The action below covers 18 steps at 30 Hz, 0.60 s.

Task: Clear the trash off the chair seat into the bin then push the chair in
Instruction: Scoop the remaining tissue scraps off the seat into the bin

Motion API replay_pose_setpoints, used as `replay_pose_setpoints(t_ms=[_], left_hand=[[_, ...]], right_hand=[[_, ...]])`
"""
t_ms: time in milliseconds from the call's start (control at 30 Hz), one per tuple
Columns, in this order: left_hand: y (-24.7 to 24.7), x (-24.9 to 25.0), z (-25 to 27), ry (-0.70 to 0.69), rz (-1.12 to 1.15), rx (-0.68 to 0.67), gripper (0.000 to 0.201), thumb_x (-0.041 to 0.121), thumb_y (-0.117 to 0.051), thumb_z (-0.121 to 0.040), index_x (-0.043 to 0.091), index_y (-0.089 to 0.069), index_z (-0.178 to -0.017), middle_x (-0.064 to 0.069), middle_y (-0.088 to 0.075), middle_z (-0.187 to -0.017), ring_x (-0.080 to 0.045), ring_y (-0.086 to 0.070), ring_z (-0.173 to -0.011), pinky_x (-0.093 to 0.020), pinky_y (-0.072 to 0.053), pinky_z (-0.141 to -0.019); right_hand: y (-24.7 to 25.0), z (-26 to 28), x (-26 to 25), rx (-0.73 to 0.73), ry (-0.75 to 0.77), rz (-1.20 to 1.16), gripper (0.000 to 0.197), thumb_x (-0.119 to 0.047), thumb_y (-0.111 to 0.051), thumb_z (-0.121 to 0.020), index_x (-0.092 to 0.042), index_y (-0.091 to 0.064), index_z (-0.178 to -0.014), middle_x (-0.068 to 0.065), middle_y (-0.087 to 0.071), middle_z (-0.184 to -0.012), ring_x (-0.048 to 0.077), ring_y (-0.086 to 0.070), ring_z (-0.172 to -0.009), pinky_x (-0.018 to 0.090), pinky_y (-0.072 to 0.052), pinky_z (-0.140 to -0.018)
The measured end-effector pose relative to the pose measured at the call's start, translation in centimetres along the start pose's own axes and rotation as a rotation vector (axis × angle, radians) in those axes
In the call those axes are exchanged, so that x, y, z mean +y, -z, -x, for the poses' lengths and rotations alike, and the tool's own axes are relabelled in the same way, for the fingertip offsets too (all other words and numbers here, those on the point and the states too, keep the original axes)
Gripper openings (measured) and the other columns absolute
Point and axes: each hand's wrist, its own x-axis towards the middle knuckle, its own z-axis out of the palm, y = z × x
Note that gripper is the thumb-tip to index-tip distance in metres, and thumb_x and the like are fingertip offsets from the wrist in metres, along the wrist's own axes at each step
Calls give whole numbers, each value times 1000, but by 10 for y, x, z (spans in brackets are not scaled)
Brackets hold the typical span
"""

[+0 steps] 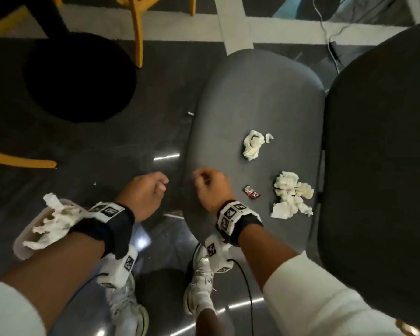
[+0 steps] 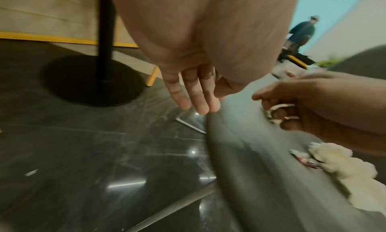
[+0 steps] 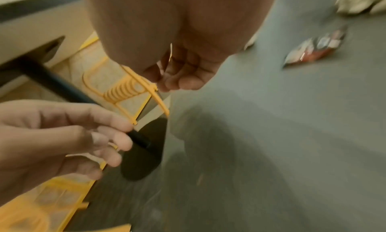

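Note:
The grey chair seat (image 1: 252, 98) carries two crumpled white tissues (image 1: 254, 144) (image 1: 291, 192) and a small red wrapper (image 1: 251, 192), which also shows in the right wrist view (image 3: 315, 49). My right hand (image 1: 204, 180) hovers over the seat's left edge with its fingers curled. In the left wrist view, that right hand (image 2: 282, 113) pinches a small white scrap. My left hand (image 1: 155, 187) hangs just left of the seat, over the floor. Its fingers (image 2: 196, 97) are straight and hold nothing. The pale bin (image 1: 22, 248) stands on the floor at lower left, with tissues inside.
The black chair back (image 1: 383, 141) rises right of the seat. A black round table base (image 1: 80, 76) and yellow chair legs (image 1: 137, 30) stand to the far left. My shoes (image 1: 199, 275) are on the glossy dark floor. A person (image 2: 300, 32) stands far off.

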Motion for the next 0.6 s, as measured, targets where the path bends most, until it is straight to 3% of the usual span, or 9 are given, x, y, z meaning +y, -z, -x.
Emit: replay_pose_setpoints(t_ms=[100, 167, 333, 500, 600], left_hand=[[-38, 75, -35, -222, -97, -51, 29, 12, -50, -87, 18, -63, -112, -4, -67, -110, -26, -61, -106, -36, -48, -95], [-63, 118, -59, -290, -182, -84, 38, 12, -50, -85, 16, -57, -122, -6, -59, -119, -27, -51, -117, -39, -42, -102], [-104, 199, -114, -362, -378, 15, 62, 23, -61, -76, 21, -42, -135, -7, -43, -136, -32, -42, -124, -46, -39, -103], [-130, 225, -169, -399, -737, -140, 102, 40, -69, -73, 30, -7, -153, 0, -3, -163, -29, -7, -150, -53, -24, -115], [-145, 210, -184, -405, -850, -166, 92, 47, -58, -83, 34, 0, -153, 3, 4, -165, -33, -5, -151, -57, -27, -112]], right_hand=[[63, -22, 26, 189, 11, -17, 16, -23, -57, -92, -18, -72, -96, 3, -74, -84, 23, -67, -79, 33, -52, -76], [100, -32, 46, 266, -16, -20, 15, -22, -56, -91, -21, -71, -95, 1, -73, -89, 20, -66, -82, 29, -49, -76], [168, -38, 104, 257, -43, 25, 18, -19, -54, -92, -16, -70, -101, 4, -67, -95, 23, -63, -89, 35, -51, -85], [216, -46, 152, 230, -129, 87, 22, -19, -51, -94, -17, -67, -109, 3, -63, -105, 24, -61, -102, 40, -50, -95], [235, -49, 170, 163, -174, 131, 25, -19, -50, -96, -17, -63, -117, 6, -61, -115, 24, -59, -110, 40, -48, -101]])
